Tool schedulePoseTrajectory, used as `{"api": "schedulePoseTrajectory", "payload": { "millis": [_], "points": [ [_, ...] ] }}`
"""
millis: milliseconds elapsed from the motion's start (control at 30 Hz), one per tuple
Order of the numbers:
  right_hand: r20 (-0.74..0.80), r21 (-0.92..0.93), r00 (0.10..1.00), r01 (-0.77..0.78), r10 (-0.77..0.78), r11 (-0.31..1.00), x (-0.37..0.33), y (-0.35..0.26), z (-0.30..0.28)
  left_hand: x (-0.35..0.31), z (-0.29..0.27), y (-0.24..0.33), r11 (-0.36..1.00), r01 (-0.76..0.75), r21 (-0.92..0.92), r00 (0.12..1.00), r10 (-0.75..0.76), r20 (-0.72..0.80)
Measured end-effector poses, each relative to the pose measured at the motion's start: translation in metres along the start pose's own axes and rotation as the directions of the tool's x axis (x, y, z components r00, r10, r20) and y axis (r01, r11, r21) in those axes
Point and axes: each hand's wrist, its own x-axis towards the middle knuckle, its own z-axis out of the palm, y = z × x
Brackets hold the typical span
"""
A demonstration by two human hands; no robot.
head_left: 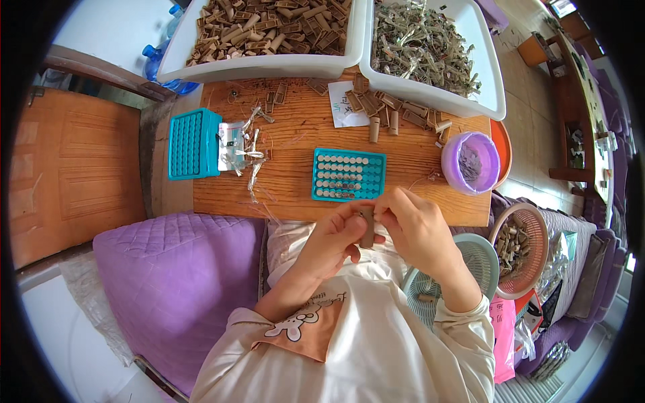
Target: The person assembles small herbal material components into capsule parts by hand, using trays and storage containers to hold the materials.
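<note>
In front of my chest, just off the table's near edge, I hold a brown hollow plastic casing [367, 230] upright. My left hand [327, 236] is closed round it, thumb and fingers on its sides. The fingers of my right hand [418, 227] are pinched together at the casing's upper right; whatever is between them is hidden. Just beyond my hands lies a teal pitted tray [375, 176], with rows of round silver button cells [336, 176] filling its left part.
Two white bins hold brown casings [282, 30] and tangled wired parts [426, 50]. Loose casings [383, 107], a paper slip [346, 111], a purple bowl [463, 185], stacked teal trays [193, 144] and wired pieces [254, 154] lie on the wooden table [289, 121]. Baskets [485, 252] stand at my right.
</note>
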Motion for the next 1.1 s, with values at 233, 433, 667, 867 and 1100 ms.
{"api": "schedulePoseTrajectory", "payload": {
  "millis": [233,433,667,867,1100],
  "points": [
    [-0.01,0.108,1.0,0.013,-0.012,0.994,0.002,0.016,0.002,0.004,-0.006,-0.007,0.995,0.029,-0.099,0.999,-0.027,0.019],
    [-0.109,0.172,0.994,0.018,0.001,0.985,0.006,0.021,0.006,0.009,0.001,-0.001,0.957,0.053,-0.286,0.999,-0.046,0.029],
    [-0.026,0.171,0.999,-0.033,0.038,0.985,0.015,0.035,0.007,0.017,-0.004,-0.002,0.958,0.059,-0.282,0.998,-0.067,-0.017],
    [0.179,0.32,0.98,-0.138,0.083,0.937,0.014,0.05,-0.007,0.021,-0.001,0.001,0.972,0.136,-0.192,0.989,-0.146,-0.038],
    [-0.072,0.359,0.994,0.098,-0.077,0.928,-0.008,0.038,-0.001,0.028,0.008,0.003,0.998,-0.026,0.049,0.998,0.023,0.064]
  ]
}}
